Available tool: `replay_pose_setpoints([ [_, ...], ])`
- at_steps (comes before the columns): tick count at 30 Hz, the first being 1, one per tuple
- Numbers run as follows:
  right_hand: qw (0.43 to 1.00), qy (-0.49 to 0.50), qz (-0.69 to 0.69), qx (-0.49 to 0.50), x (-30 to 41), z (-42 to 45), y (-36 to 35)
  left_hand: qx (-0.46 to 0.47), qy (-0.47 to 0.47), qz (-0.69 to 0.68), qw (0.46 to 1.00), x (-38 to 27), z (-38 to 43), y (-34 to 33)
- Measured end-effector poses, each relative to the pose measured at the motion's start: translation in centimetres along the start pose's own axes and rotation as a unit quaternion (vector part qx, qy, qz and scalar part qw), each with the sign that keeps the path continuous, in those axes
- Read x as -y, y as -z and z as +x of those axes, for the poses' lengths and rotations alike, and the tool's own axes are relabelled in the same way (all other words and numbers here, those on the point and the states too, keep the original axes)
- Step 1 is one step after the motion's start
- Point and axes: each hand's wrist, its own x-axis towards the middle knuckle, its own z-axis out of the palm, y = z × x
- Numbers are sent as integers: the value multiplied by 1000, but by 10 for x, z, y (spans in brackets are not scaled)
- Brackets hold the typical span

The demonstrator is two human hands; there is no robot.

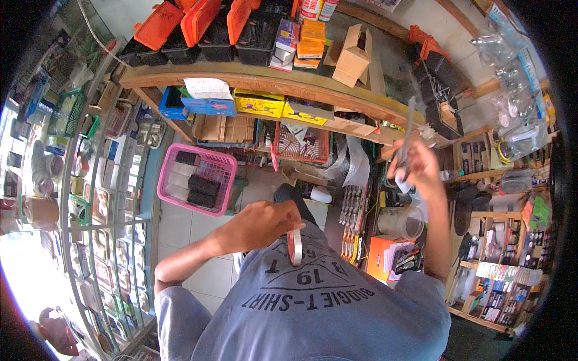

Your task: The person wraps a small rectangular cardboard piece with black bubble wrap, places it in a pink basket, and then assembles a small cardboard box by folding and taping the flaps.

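Note:
My left hand pinches a narrow roll of tape between thumb and fingers. The roll hangs edge-on in front of my printed grey T-shirt. Over on the right, my raised right hand grips a pair of scissors, blurred, with the blades pointing away from me. A small pale piece shows by the fingers of that hand; what it is I cannot tell.
A wooden shelf spans the front, bearing black bins with orange lids and small boxes. A pink plastic basket holds black and white packs. Glass display shelving lines the left. A clear jar stands right.

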Motion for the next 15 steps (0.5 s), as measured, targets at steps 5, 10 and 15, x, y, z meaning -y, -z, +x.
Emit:
replay_pose_setpoints([
  [5, 972, -88, 17, 218, -27, -33, -40, 38, -2, 6, 999, -1, 12, 2],
  [10, 900, -6, -235, 368, 10, -31, -64, 28, -16, 18, 999, -8, 12, -2],
  [15, 868, -5, -268, 417, 20, -27, -77, 44, -11, 30, 999, -14, 10, -4],
])
